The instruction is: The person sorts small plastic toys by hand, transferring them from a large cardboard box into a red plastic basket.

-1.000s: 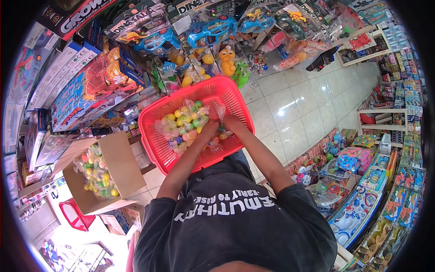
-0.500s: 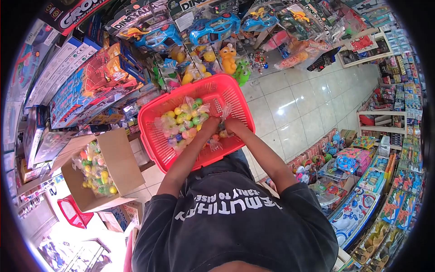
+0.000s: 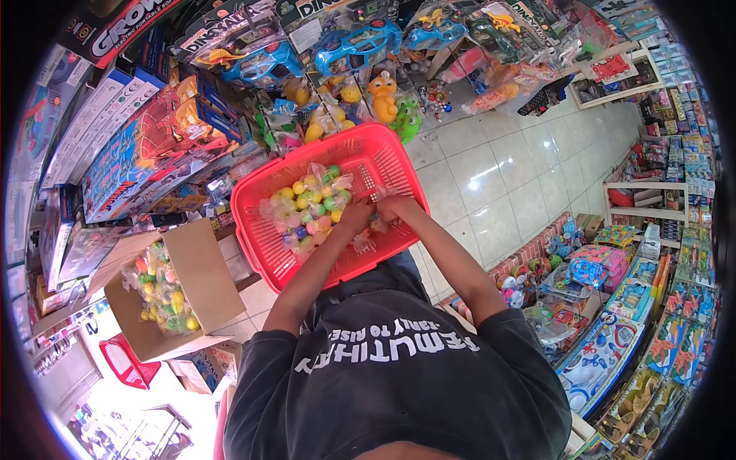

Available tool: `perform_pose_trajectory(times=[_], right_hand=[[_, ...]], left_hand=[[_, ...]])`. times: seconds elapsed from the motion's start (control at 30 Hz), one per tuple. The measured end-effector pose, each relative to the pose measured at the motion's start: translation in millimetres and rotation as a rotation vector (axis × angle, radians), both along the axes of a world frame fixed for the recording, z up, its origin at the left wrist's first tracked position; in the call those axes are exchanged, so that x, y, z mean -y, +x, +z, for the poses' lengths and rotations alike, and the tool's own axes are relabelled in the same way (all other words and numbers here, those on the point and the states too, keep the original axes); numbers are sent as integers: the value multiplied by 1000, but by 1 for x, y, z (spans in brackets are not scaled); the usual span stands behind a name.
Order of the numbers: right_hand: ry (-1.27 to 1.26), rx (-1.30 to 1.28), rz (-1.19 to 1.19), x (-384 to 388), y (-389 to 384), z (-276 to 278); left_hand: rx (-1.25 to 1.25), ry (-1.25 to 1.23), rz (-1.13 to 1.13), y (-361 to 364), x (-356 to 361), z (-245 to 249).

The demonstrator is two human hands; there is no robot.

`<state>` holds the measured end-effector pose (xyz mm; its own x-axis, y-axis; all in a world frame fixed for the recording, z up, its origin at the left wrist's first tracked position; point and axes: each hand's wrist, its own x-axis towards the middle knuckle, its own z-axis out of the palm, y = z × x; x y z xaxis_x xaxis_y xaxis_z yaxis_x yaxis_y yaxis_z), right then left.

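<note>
A red plastic basket (image 3: pixel 257 253) with slotted walls sits in front of my body. Inside it, several small colourful balls in clear plastic bags (image 3: pixel 310 203) are heaped toward the left. Both hands are in the basket's right half, close together. My left hand (image 3: pixel 357 214) reaches in from the near side, its fingers closed at a small clear plastic bag of balls (image 3: pixel 376 223). Beside it my right hand (image 3: pixel 397 207) is bent at the wrist, fingers curled and pinching the clear plastic. The fingertips of both hands are partly hidden.
To the left stands an open cardboard box (image 3: pixel 203 268) holding more bagged balls (image 3: pixel 165 295). Packaged toys (image 3: pixel 356 50) and rubber animal toys (image 3: pixel 383 96) line the shelf beyond the basket. Tiled floor (image 3: pixel 491 172) runs to the right, beside toy displays (image 3: pixel 598 360). Another red basket (image 3: pixel 126 360) is lower left.
My right hand has turned and risen slightly, so its knuckles show more and the plastic standing above it shows less. My left hand has barely shifted.
</note>
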<state>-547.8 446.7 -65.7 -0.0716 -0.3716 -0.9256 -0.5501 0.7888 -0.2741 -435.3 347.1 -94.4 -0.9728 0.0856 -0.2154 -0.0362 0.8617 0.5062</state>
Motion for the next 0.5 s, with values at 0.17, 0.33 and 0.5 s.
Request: perform_pose_trajectory(times=[0.17,0.33,0.5], right_hand=[[-337,140,-165,-1,-11,11],[-624,-585,33,-3,2,5],[-515,-491,55,-7,11,-14]], left_hand=[[90,-26,-13,4,11,19],[-36,178,-113,4,25,5],[55,114,5,4,21,9]])
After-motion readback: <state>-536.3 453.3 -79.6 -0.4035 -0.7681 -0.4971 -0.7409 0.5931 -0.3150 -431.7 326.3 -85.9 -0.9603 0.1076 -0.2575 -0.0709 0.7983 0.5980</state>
